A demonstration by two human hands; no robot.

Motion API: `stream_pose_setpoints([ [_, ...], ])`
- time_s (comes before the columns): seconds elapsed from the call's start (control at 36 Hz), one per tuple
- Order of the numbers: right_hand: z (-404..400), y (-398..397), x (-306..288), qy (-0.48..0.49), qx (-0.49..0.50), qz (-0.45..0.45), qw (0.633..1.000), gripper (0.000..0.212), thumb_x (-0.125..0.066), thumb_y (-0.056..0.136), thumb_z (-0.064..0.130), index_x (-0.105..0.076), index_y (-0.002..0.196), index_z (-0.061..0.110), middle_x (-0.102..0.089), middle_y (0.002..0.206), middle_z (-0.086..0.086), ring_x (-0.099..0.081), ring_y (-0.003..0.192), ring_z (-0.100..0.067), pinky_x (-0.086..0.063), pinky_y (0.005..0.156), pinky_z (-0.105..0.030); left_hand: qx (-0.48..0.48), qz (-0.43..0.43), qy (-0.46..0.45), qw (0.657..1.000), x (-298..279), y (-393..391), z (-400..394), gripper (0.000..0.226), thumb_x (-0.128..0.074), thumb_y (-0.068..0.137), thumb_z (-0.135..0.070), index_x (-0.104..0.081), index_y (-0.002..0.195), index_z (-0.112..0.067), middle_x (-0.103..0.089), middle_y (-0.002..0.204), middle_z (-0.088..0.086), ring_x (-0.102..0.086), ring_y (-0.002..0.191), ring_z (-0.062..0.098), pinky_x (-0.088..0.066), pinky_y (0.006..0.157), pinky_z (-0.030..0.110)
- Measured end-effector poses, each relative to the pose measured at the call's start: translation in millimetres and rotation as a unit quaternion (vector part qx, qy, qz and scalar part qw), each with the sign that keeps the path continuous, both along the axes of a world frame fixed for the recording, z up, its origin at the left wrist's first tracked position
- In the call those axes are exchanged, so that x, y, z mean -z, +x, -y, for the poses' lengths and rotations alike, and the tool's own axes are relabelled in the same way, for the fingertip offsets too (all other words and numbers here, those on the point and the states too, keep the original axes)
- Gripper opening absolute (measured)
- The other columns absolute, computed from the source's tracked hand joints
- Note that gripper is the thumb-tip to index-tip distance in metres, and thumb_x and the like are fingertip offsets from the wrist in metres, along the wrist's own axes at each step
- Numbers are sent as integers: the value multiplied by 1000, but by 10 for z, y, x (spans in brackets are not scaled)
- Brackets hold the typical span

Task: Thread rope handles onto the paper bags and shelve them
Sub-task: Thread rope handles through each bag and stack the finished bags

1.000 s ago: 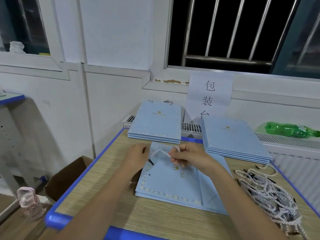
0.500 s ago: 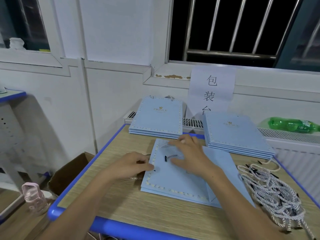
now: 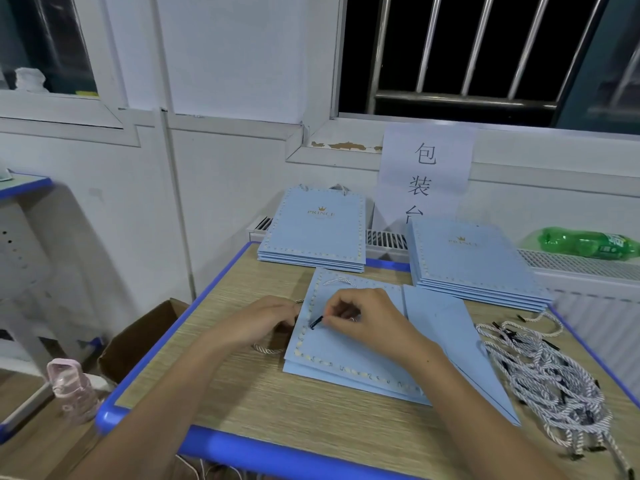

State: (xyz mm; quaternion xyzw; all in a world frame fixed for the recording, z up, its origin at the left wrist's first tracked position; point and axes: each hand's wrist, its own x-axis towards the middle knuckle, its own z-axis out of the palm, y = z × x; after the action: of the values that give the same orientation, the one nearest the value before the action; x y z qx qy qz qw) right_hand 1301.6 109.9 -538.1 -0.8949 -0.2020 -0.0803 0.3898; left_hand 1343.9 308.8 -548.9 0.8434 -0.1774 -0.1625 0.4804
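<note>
A flat blue bag [image 3: 349, 355] lies in the middle of the desk [image 3: 242, 393], its dotted border facing up. A rope handle [image 3: 337, 280] loops over the bag's far edge. The right hand [image 3: 367, 317] rests on the bag, its grip narrow, thumb and forefinger pinching the black rope tip [image 3: 316, 322] just beside the bag's left border. The left hand [image 3: 263, 320] sits at the bag's left edge with fingers curled under toward the paper; whether its grip holds the edge or something beneath cannot be told. A second rope [image 3: 266, 348] curls out on the desk under that hand, touching the bag's left side.

Behind the bag stand two stacks of the same bags: the left stack [image 3: 315, 230] at the desk's far edge, with rope loops showing at its back, and the right stack [image 3: 474, 261], taller, partly over the radiator [image 3: 581, 268]. To the right of the bag a tangled rope pile [image 3: 550, 379] with black tips covers the desk's right side.

A paper sign [image 3: 424, 174] with printed characters hangs below the barred window [image 3: 464, 53]. A green bottle [image 3: 588, 243] lies on its side on the radiator. Left of the desk, low down, are an open box [image 3: 138, 341] and a pink bottle [image 3: 71, 389].
</note>
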Motion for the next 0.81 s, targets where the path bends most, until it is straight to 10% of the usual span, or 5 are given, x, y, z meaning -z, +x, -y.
stream_pose_setpoints([
  [0.44, -102, -53, -23, -106, -3, 48, 993, 8, -62, 88, 18, -70, 89, 18, -63, 85, 10, -57, 82, -2, -44, 73, -11, 41, -5, -52, 998, -41, -24, 18, 25, -50, 60, -17, -67, 78, -13, -68, 80, -7, -61, 80, 7, -43, 78, 18],
  [0.81, -151, 2, 91, 7, 2, 26, 1000, 7, -55, 93, 13, -57, 91, 19, -60, 92, 7, -54, 83, -5, -43, 74, -15, 17, -11, -159, 987, -23, -113, 70, 17, -53, 92, 0, -62, 97, -13, -70, 90, -4, -66, 84, 8, -50, 69, 18],
])
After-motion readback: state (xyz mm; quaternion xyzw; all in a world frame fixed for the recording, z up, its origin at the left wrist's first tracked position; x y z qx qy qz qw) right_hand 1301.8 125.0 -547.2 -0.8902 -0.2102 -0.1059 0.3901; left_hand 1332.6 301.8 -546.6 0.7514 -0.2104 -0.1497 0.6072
